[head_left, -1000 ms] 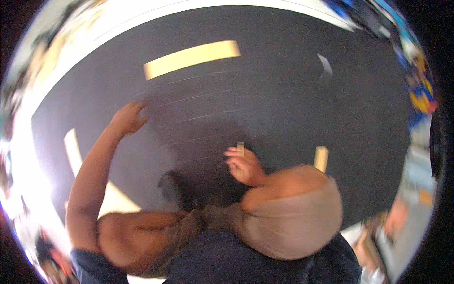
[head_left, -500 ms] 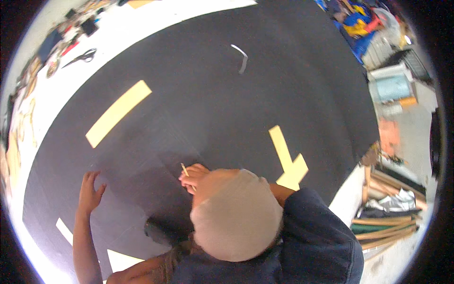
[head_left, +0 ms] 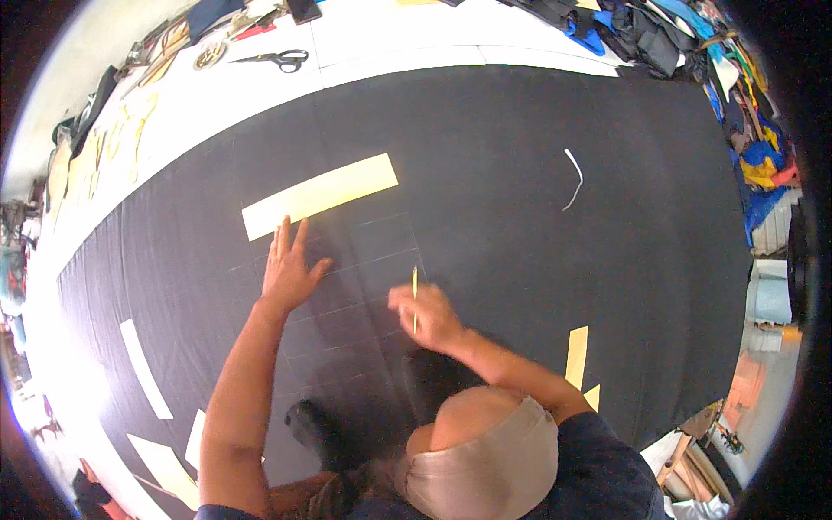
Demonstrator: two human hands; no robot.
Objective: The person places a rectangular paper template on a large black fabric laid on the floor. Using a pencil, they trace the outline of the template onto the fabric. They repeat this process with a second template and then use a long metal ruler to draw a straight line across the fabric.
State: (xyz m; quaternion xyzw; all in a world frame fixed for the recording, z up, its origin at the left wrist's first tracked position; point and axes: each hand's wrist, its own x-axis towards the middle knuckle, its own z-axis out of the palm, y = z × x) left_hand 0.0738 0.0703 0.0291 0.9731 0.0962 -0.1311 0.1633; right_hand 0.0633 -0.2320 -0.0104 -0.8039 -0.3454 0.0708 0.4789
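Black cloth [head_left: 503, 225] is spread over the table, with faint pale lines drawn across it in front of me. My left hand [head_left: 293, 269] lies with fingers spread, its fingertips at the near edge of a long, pale yellow strip [head_left: 321, 186]. My right hand [head_left: 431, 316], slightly blurred, is closed around a thin yellow pencil [head_left: 415, 299], its tip pointing away from me. The right hand is near the right end of the drawn lines. Whether the pencil tip touches the cloth I cannot tell.
Black-handled scissors [head_left: 282, 61] lie on the white tabletop [head_left: 373, 39] beyond the cloth. A thin white strip [head_left: 575, 178] rests at right. More yellow pieces [head_left: 576, 357] lie near my right arm, and a pale strip [head_left: 146, 368] at left. Cloth scraps [head_left: 650, 39] pile up far right.
The whole view has shifted. My left hand has moved from bare cloth to the yellow strip, its fingers straightening. My right hand still grips the pencil and now shows more fully.
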